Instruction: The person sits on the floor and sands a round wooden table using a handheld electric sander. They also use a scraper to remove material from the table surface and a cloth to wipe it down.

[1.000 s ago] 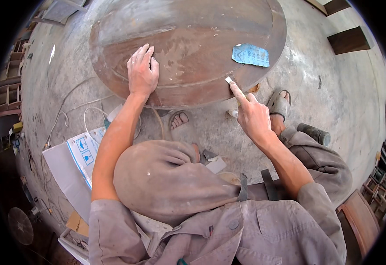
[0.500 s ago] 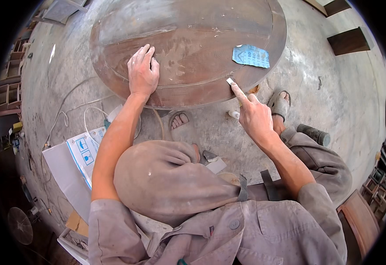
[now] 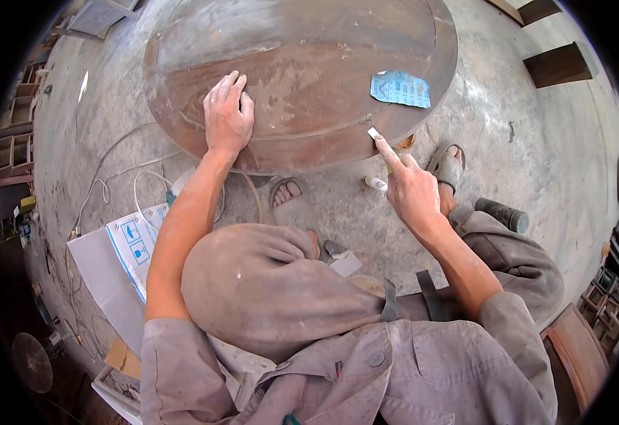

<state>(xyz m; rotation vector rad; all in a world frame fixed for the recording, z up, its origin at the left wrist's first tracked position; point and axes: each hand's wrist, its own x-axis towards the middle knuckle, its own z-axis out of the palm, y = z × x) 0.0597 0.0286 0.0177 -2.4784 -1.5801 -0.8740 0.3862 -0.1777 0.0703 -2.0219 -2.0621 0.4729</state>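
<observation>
Resting flat on dusty brown tabletop (image 3: 302,88): left hand (image 3: 228,119); right hand (image 3: 413,190) grips white strip (image 3: 373,132)

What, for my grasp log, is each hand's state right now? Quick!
Left hand: open, resting on the brown wooden panel; nothing visibly held.
Right hand: closed on a slim white-tipped piece, its exact kind unclear.

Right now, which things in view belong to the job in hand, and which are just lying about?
In use, apparently:
- round wooden tabletop, left hand on it
- small white piece at right hand's index fingertip
- blue sheet, likely

Lying about, apparently:
- printed cardboard
- dark cylinder
- dark wooden board
</observation>
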